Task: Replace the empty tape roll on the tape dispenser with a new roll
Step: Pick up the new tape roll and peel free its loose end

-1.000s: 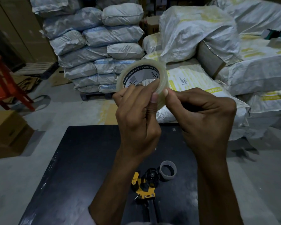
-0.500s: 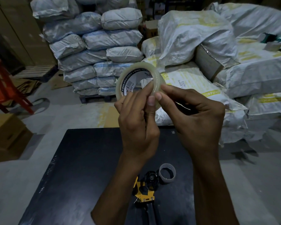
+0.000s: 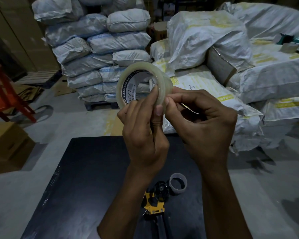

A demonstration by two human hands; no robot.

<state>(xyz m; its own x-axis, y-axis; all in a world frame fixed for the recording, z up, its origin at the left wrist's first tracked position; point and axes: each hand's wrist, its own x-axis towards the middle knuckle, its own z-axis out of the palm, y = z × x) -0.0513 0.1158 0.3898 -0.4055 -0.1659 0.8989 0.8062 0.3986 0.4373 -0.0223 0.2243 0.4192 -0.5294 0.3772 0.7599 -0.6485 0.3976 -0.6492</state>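
Note:
A full roll of clear tape point(image 3: 128, 80) with a printed core is held up in front of me above the black table point(image 3: 86, 178). My left hand point(image 3: 145, 133) grips its lower rim, thumb on the outer face. My right hand point(image 3: 204, 125) pinches at the roll's right edge with fingertips; a thin strip of tape glints under that hand. On the table below lie the yellow and black tape dispenser point(image 3: 155, 200) and, right beside its black hub, the empty grey core point(image 3: 178, 185).
Stacked white sacks point(image 3: 100, 54) on a pallet stand behind the table, with more sacks and a carton point(image 3: 219, 66) at right. A red stool point(image 3: 9, 100) and cardboard boxes point(image 3: 7, 145) sit at left on the concrete floor.
The roll has turned so its open side faces more to the left. My right fingertips have shifted along its right edge, picking at the tape. The dispenser and empty core lie as before.

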